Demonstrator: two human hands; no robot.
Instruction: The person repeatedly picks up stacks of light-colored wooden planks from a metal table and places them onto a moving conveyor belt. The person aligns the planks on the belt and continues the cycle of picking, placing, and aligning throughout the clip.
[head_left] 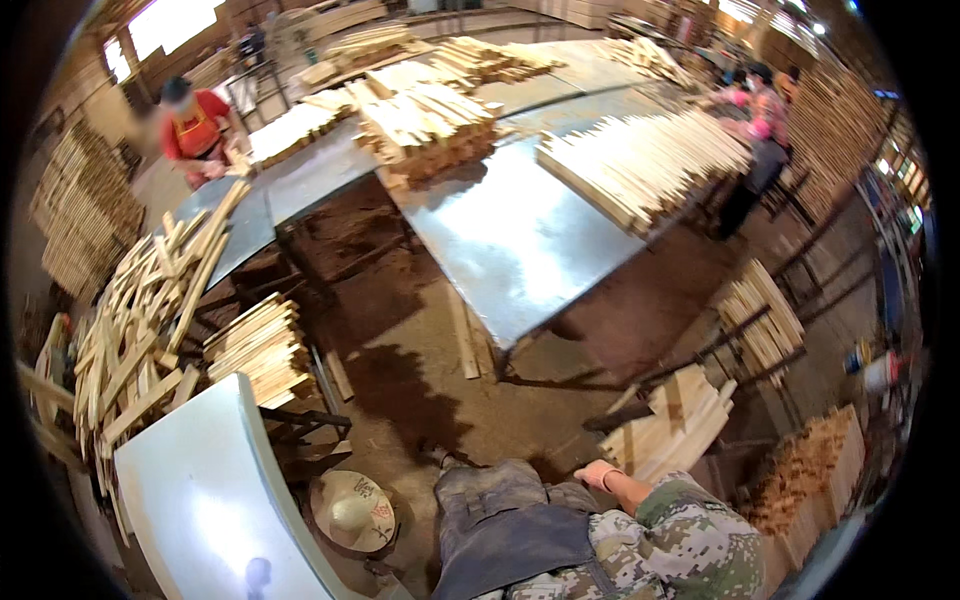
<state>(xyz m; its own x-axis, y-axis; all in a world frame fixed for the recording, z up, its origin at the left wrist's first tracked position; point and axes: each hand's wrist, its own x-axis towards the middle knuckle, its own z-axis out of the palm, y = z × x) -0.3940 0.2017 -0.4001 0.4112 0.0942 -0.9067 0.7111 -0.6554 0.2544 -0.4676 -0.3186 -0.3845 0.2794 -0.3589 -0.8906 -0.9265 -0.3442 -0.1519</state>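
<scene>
My right hand (598,475) reaches out from a camouflage sleeve (690,505) at the lower middle. It is beside the near left edge of a stack of pale wooden boards (672,428); I cannot make out whether it touches them. The fingers are small and blurred, and nothing held shows in them. My left hand is out of sight. A dark apron (515,545) covers my front. Behind the boards, another batch of pale strips (762,315) rests on a metal rack.
Metal-topped tables (490,240) bear piles of wooden strips (645,165). A pale curved panel (200,480) and a straw hat (353,511) are at lower left, near jumbled offcuts (150,330). A stacked bundle (815,480) stands at right. Two people (200,125) work across the tables.
</scene>
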